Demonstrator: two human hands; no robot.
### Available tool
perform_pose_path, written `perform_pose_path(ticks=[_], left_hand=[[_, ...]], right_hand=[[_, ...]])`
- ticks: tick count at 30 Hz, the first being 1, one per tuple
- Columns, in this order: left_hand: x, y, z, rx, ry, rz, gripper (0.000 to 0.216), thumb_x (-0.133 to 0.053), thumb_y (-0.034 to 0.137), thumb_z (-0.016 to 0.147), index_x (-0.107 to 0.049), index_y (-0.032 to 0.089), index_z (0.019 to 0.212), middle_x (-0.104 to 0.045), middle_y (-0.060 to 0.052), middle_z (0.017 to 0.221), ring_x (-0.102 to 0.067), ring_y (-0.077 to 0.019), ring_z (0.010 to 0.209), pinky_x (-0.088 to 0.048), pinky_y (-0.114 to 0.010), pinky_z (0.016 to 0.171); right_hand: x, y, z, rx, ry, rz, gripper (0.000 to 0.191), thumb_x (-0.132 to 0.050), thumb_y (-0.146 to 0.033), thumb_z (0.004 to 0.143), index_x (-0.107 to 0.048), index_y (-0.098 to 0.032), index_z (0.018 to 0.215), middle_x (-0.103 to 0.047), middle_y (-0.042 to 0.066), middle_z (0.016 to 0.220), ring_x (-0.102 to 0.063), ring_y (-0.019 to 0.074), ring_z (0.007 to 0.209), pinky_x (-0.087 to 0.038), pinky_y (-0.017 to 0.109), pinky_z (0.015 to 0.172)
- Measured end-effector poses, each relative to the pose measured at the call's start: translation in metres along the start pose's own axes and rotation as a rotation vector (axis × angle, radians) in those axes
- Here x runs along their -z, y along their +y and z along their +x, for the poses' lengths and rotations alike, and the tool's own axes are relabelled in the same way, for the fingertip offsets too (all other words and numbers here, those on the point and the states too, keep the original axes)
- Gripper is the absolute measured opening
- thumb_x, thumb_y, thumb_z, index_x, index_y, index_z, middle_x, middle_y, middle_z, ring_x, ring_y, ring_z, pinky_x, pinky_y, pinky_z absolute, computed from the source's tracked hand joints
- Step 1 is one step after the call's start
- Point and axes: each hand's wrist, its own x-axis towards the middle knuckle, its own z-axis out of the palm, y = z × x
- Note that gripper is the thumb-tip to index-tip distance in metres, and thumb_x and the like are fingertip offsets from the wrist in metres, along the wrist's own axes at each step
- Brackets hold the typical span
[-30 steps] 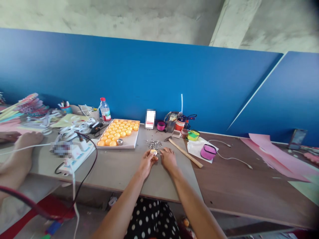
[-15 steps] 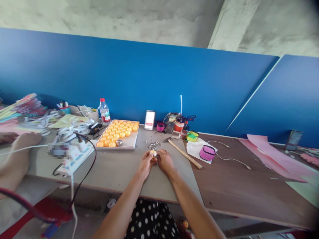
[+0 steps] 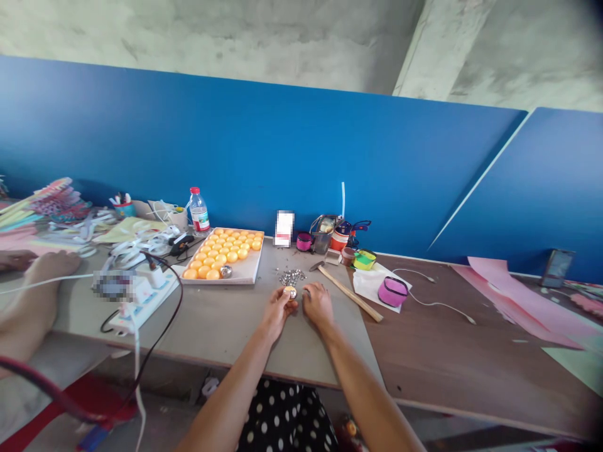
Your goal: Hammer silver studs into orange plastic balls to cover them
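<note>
My left hand [image 3: 277, 311] is closed around a small orange ball [image 3: 291, 292] partly covered with shiny silver bits. Just right of it, a short gap from the ball, is my right hand [image 3: 318, 304]. Its fingers are curled together, and a tiny greyish thing at the fingertips is too small to name. A scattered pile of small silver pieces [image 3: 292, 277] lies on the table beyond both hands. To the left, a shallow white box [image 3: 245, 274] holds rows of plain orange balls [image 3: 220, 257] and one silver-covered ball [image 3: 226, 271].
A hammer [image 3: 351, 292] lies right of my hands, near a pink pouch [image 3: 392, 292] on white paper. A phone [image 3: 284, 228] stands at the blue partition. Left are a bottle [image 3: 198, 212], a power strip [image 3: 141, 307] with cables, and another person's arm [image 3: 32, 301].
My right hand has drawn a little away from the ball, to the right, opening a gap. My left hand still holds the ball in nearly the same place.
</note>
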Motion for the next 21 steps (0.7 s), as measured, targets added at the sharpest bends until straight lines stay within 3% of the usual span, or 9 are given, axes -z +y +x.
perform_pose_path(ticks=[4, 7, 11, 16, 21], left_hand=[[0.001, 0.000, 0.000, -0.001, 0.003, -0.001, 0.033, -0.075, 0.030, 0.058, -0.058, 0.015, 0.083, -0.063, 0.000, 0.070, -0.058, -0.0085, 0.052, -0.047, -0.023, 0.057], [0.004, 0.000, 0.001, 0.003, 0.015, -0.009, 0.032, -0.073, 0.030, 0.061, -0.057, 0.016, 0.084, -0.062, 0.001, 0.066, -0.058, -0.0094, 0.052, -0.047, -0.023, 0.056], [0.006, 0.001, 0.003, 0.020, 0.039, -0.049, 0.030, -0.072, 0.028, 0.062, -0.055, 0.016, 0.084, -0.062, 0.002, 0.062, -0.059, -0.0105, 0.053, -0.048, -0.024, 0.057], [0.003, 0.003, 0.001, 0.027, 0.039, -0.051, 0.029, -0.072, 0.028, 0.062, -0.055, 0.016, 0.082, -0.061, 0.002, 0.059, -0.059, -0.0110, 0.052, -0.048, -0.025, 0.059], [0.002, 0.004, 0.000, 0.021, 0.035, -0.044, 0.029, -0.073, 0.028, 0.060, -0.056, 0.016, 0.081, -0.061, 0.002, 0.059, -0.059, -0.0109, 0.052, -0.048, -0.025, 0.059]], right_hand=[[0.006, 0.002, 0.002, -0.046, 0.061, 0.029, 0.018, -0.045, -0.020, 0.079, -0.061, -0.018, 0.087, -0.061, 0.006, 0.091, -0.051, 0.0174, 0.090, -0.033, 0.028, 0.080], [0.011, 0.016, 0.008, -0.096, 0.125, 0.185, 0.020, -0.044, -0.021, 0.077, -0.062, -0.017, 0.084, -0.063, 0.005, 0.085, -0.055, 0.0155, 0.081, -0.036, 0.026, 0.076], [0.015, 0.042, 0.016, -0.172, 0.091, 0.377, 0.025, -0.042, -0.030, 0.076, -0.063, -0.017, 0.076, -0.064, 0.004, 0.072, -0.056, 0.0153, 0.068, -0.040, 0.025, 0.066], [0.019, 0.056, 0.016, -0.115, -0.212, 0.419, 0.020, -0.048, -0.030, 0.069, -0.065, -0.019, 0.074, -0.064, 0.001, 0.069, -0.055, 0.0143, 0.065, -0.040, 0.025, 0.063], [0.028, 0.053, 0.012, -0.059, -0.422, 0.435, 0.018, -0.054, -0.024, 0.065, -0.066, -0.019, 0.077, -0.063, -0.001, 0.071, -0.054, 0.0130, 0.067, -0.040, 0.024, 0.064]])
